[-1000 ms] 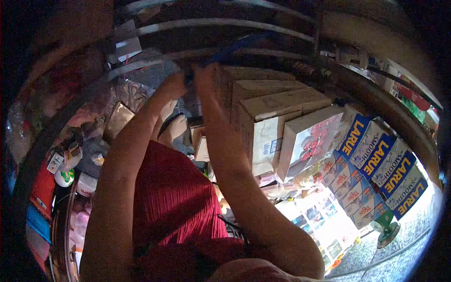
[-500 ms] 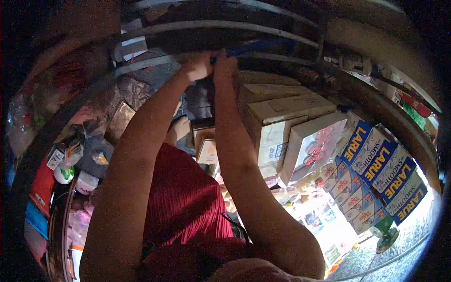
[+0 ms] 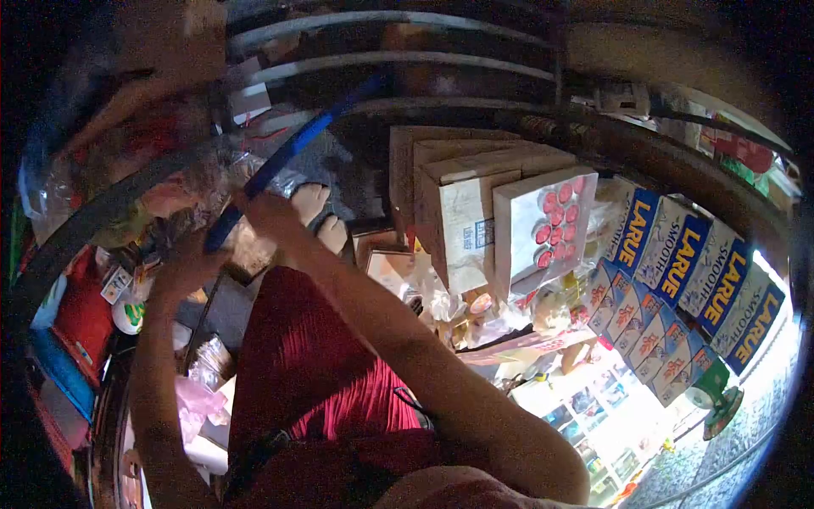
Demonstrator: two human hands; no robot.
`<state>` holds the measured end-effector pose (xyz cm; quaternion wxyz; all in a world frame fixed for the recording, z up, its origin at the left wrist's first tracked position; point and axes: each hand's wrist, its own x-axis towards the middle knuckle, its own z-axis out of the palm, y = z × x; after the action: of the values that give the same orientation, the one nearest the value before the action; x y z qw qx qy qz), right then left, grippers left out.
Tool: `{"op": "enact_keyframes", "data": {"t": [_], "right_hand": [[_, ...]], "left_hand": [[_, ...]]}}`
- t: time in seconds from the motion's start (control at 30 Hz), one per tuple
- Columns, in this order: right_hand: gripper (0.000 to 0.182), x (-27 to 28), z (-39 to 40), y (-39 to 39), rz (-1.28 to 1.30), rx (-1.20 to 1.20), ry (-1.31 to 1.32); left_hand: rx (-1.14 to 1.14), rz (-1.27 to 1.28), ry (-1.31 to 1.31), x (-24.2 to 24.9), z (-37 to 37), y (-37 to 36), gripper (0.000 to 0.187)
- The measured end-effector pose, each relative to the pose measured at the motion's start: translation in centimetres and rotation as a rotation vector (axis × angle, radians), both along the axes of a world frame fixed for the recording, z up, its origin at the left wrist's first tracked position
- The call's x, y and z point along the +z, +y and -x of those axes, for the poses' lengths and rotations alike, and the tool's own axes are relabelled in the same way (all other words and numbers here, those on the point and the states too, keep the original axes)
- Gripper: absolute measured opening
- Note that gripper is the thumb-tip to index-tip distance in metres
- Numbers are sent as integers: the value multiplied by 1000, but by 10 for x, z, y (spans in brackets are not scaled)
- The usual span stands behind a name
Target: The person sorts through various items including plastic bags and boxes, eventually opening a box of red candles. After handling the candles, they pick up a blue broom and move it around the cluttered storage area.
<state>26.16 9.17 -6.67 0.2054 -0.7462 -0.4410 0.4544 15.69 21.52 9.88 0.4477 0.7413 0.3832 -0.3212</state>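
A long blue stick (image 3: 298, 140) runs diagonally from near the metal bars down to the left, with both hands on it. My left hand (image 3: 185, 261) is closed round its lower end, at the left of the view. Higher up and to the right, my right hand (image 3: 267, 214) grips the stick, its fingers wrapped round it. Crumpled clear plastic and brown packaging (image 3: 248, 248) lie beneath the hands. Two bare feet (image 3: 312, 202) show just right of my right hand, above the dark red pleated cloth (image 3: 314, 356).
Cardboard boxes (image 3: 462, 229) and a white box with red round pictures (image 3: 547, 225) stand right of centre. Blue and white LARUE cartons (image 3: 682, 263) are stacked at the right. Curved metal bars (image 3: 398, 59) cross the top. A red item (image 3: 80, 314) lies at the left.
Both hands have moved from the top centre down to the left and are now farther apart. More of the blue stick shows, and the feet are more exposed.
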Motion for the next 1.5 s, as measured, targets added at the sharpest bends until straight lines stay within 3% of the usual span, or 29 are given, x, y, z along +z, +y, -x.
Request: {"op": "enact_keyframes", "data": {"t": [0.03, 0.07, 0.13, 0.17, 0.27, 0.33, 0.37, 0.43, 0.47, 0.5, 0.57, 0.7, 0.77, 0.8, 0.9, 0.93, 1.0, 1.03, 1.1, 1.13, 1.17, 1.2, 1.27, 1.33, 1.4, 1.47, 1.5], "right_hand": [[43, 30, 8, 4, -157, 203, -215], [43, 59, 7, 10, -173, 197, -224], [54, 108, 1, 14, 49, -194, 760], [54, 115, 0, 10, 35, -193, 757], [61, 122, -9, 3, 61, -331, 854], [61, 118, -16, 8, 65, -402, 1098], [61, 118, -17, 13, 53, -410, 1101], [63, 119, -14, 26, 67, -683, 1352], [46, 121, -10, 28, -58, -818, 1417], [46, 120, -7, 26, -63, -828, 1421], [27, 117, -1, 22, -357, -1126, 1839], [15, 115, -5, -15, -314, -1086, 1631], [18, 146, 9, -35, -410, -1069, 1897], [19, 156, 7, -47, -313, -1006, 2010], [27, 184, 6, -72, -244, -996, 1949], [27, 193, 11, -79, -239, -989, 1954], [36, 209, 21, -89, -103, -924, 1850], [36, 211, 20, -87, -92, -924, 1852], [34, 216, 14, -84, -233, -814, 1451], [34, 217, 5, -80, -224, -815, 1450], [33, 218, -16, -69, -170, -826, 1269], [33, 211, -37, -56, -121, -830, 1085], [31, 129, -52, -24, -529, -991, 912], [29, 148, -128, 8, -454, -1091, 857], [27, 113, -178, 41, -671, -1170, 803], [56, 101, -225, 56, -627, -1103, 713], [56, 117, -236, 60, -614, -1104, 710]], "left_hand": [[46, 38, 121, 36, -7, 3, 45], [41, 20, 114, 44, 6, 1, 45], [-54, -96, -13, 53, 36, 3, 41], [-58, -110, -18, 70, 22, 0, 41], [41, -2, 292, 108, -21, -11, 36], [474, 224, 133, 103, -11, -8, 28], [461, 217, 134, 100, -9, -1, 28], [701, 485, 65, 94, -7, 11, 22], [690, 482, 66, 93, -9, 8, 22], [808, 608, 102, 90, -9, 4, 19], [927, 734, 152, 92, -9, -8, 16], [1119, 987, 125, 93, 14, -47, 18], [1032, 886, 137, 122, 28, -64, 17], [1008, 991, 150, 121, 57, -66, 17], [920, 1284, 278, 149, 104, -68, 16], [927, 1280, 275, 155, 116, -65, 16], [516, 1153, 323, 163, 130, -57, 18], [523, 1157, 324, 161, 132, -59, 18], [261, 553, 229, 159, 113, -66, 27], [56, 220, 235, 130, 150, -73, 41], [-148, -267, -150, 119, 125, -89, 52], [266, -64, 27, 104, 99, -87, 58], [208, -217, -206, 84, 23, -71, 56], [188, -320, -468, 54, -40, -54, 50], [109, -387, -618, 27, -101, -32, 45], [204, -251, -556, 15, -156, -10, 46], [209, -211, -645, -4, -174, 6, 46]]}}
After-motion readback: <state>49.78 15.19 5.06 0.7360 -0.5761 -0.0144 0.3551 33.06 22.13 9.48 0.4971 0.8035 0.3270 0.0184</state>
